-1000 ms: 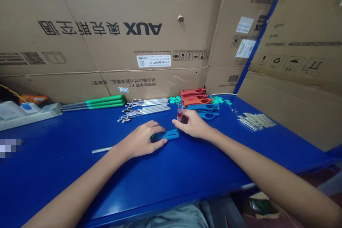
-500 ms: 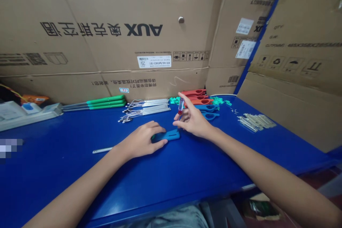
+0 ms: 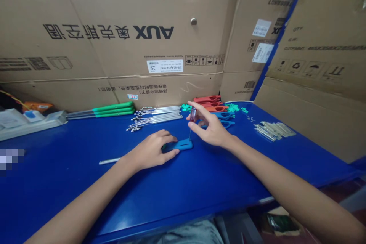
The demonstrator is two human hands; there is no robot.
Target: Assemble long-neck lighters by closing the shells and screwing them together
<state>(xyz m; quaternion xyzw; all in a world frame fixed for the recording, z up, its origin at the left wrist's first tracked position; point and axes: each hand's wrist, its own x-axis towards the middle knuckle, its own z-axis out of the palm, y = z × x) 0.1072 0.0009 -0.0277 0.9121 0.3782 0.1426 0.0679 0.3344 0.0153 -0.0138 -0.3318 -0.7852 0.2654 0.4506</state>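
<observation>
Pinching an upright screwdriver (image 3: 193, 113), the right hand (image 3: 211, 127) tops the crosswise blue handle's (image 3: 182, 146) right end. Left hand (image 3: 154, 150) clamps it.

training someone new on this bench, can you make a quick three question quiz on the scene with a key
1. Which hand holds the screwdriver?
2. True or false: in this view, the silver rods lie between the green tubes and the red handles.
3. Fill in the colour: the left hand holds a ____ slotted piece.

Key:
1. The right hand.
2. True.
3. Blue.
</observation>
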